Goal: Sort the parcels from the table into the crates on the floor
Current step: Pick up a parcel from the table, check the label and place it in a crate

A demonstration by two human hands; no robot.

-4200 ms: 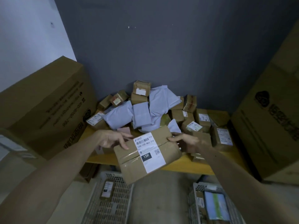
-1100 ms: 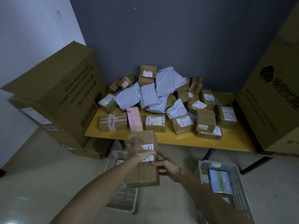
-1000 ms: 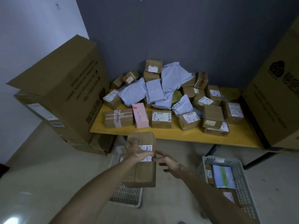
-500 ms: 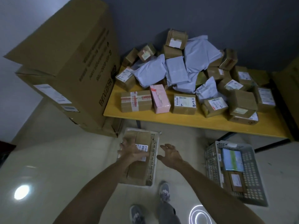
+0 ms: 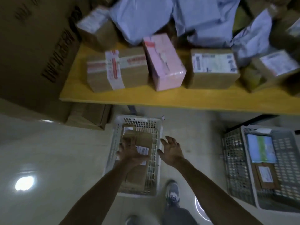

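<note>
One parcel going into the left crate, most of the sorting still ahead.

The left hand (image 5: 132, 153) has its grip on top of a brown parcel (image 5: 139, 143) lowered inside the left crate (image 5: 112, 143) on the floor; the right hand (image 5: 172, 151) hovers beside it, fingers spread, holding nothing. The right crate (image 5: 235, 159) holds a few parcels. The worktop (image 5: 162, 98) carries many more along its front edge (pink box (image 5: 164, 62) included) and heaped behind.
</note>
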